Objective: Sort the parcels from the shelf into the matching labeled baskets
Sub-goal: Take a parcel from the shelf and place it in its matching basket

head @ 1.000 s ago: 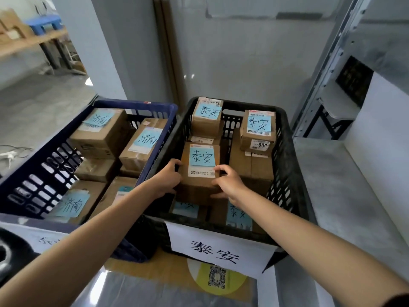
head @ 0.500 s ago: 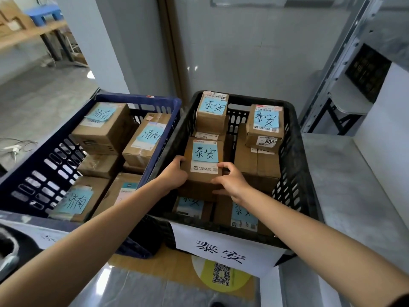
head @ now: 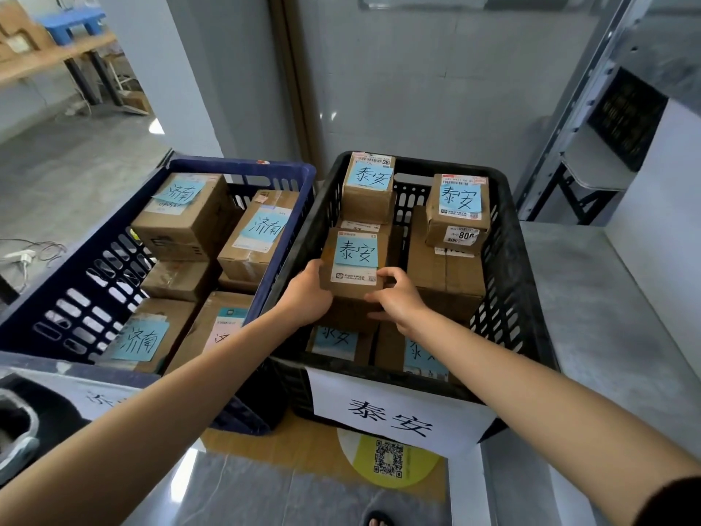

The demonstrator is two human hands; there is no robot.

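The grip is two-handed and closed on one parcel [head: 354, 260]: the left hand [head: 307, 294] curls round its left near corner and the right hand [head: 398, 301] pinches its right near edge, thumb on top and fingers on the front face. The parcel sits between the hands, upright, with its blue note reading 泰安 facing up. It is inside the black basket [head: 508, 267], at the near-left, above two lower parcels. I cannot tell whether it rests on them or is held clear

Seven parcels show in the black basket, counting the held one: two small ones stacked high at the back, a box under each of those, and two low at the front. Five of them carry blue 泰安 notes. A white sheet [head: 390, 415] on the basket's near wall reads 泰安

The blue basket [head: 76, 267] stands just beside it on the left, their rims touching. It holds at least five parcels, and three blue notes there plainly read 济南
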